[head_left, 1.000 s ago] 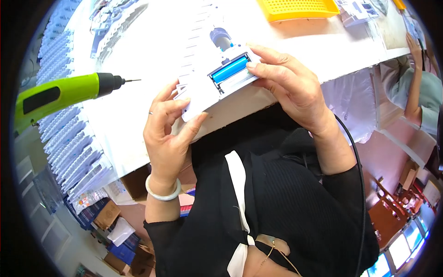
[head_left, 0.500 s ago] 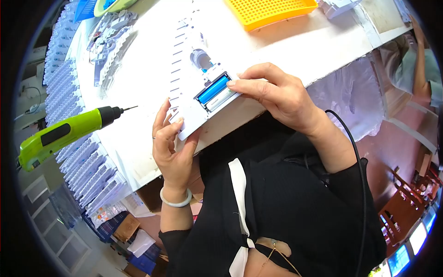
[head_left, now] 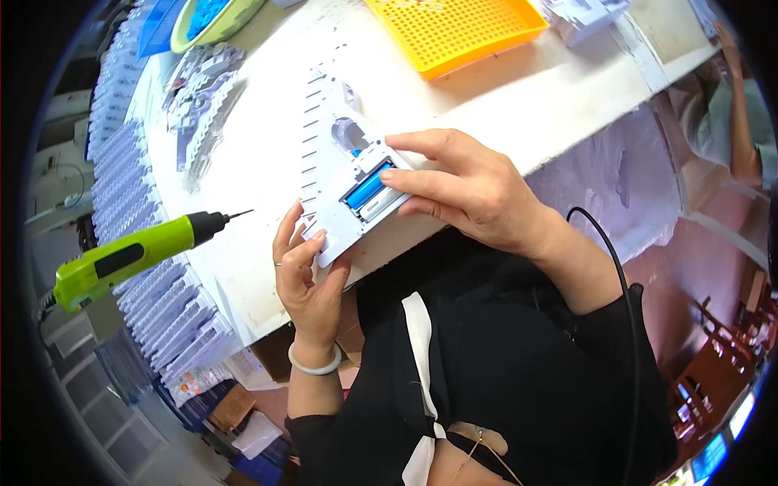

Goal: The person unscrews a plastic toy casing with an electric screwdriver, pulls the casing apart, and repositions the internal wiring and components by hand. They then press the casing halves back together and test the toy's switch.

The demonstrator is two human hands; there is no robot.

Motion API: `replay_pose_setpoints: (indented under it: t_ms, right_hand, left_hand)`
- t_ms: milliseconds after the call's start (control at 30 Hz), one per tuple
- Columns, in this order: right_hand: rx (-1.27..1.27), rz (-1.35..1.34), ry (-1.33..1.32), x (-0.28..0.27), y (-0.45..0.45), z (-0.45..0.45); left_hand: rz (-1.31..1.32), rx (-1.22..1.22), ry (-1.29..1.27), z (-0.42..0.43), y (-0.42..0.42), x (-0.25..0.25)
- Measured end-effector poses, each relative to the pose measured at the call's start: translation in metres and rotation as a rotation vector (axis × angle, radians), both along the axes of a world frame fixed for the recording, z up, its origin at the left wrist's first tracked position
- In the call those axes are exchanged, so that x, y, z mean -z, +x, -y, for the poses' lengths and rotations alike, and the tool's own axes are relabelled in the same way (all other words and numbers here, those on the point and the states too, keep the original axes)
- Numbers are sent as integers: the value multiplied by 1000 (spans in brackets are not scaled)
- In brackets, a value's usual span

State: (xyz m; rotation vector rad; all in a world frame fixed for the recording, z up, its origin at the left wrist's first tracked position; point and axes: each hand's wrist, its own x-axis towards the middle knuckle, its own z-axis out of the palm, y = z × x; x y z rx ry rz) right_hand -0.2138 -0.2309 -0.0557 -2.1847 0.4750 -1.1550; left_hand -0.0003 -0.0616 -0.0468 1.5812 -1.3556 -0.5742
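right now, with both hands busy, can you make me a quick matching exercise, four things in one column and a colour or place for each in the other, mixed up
Things:
1. power screwdriver
2. perforated tray
3. bracelet
4. blue cylinder

Colours and places:
A. around the left wrist
B. in the white part held by the left hand and right hand
C. lime green and black
D. yellow

Right pairs: 1-C, 2-D, 3-A, 4-B.
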Motion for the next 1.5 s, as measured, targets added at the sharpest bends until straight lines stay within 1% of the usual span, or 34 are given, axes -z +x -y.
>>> replay_pose_setpoints:
  t_ms: [33,133,167,267,300,400,433,533,633,733,767,867,933,1033,1133,1167,1267,1367,1400,1433,1500]
  right_hand:
    - [-7,-8,2,3,0,0]
    - [-38,-13,37,0,1,2]
    - [-38,-21,27,-1,1,3]
    - [-30,-63,27,-2,3,3]
    - [-24,-85,33,-2,4,2]
    - [12,-42,21,6,6,2]
    - [6,-47,15,6,6,2]
    - [-7,-50,10,8,5,2]
    - [-27,-32,29,8,4,0]
    - [-53,-8,61,6,2,1]
    - [-65,4,75,7,1,-1]
    - [-140,12,118,13,-4,-2]
    - [-214,26,189,13,-7,-1]
    - [-287,-51,414,-5,-17,8]
    - [-296,131,936,-14,-3,11]
    - [-336,98,909,-18,-2,16]
    - [-378,-7,1049,-32,0,22]
    - [-396,53,1106,-37,-1,29]
    - [-396,62,1127,-38,-2,30]
    - [-290,65,1084,-40,2,26]
    - [-215,-38,626,-33,2,28]
  left_hand:
    - [-5,3,11,0,0,-3]
    - [168,70,49,4,13,-12]
    - [85,-16,44,9,6,-18]
    - [-172,-62,212,15,12,-30]
    - [-270,-111,271,22,12,-38]
    - [-324,-105,412,36,22,-44]
    - [-538,-95,452,41,25,-47]
    - [-513,-179,598,62,27,-66]
    - [-630,47,791,76,39,-59]
    - [-776,87,605,73,34,-52]
    - [-772,71,552,73,32,-47]
    - [-999,26,558,68,26,-47]
    - [-968,-19,500,65,19,-45]
    - [-875,-18,398,61,12,-43]
    - [-763,2,302,57,6,-45]
    - [-685,15,275,56,5,-46]
    - [-641,28,237,54,4,-46]
    - [-628,52,285,54,9,-50]
    - [-669,50,310,55,11,-49]
    - [-710,49,335,56,13,-47]
    - [-749,43,373,59,19,-41]
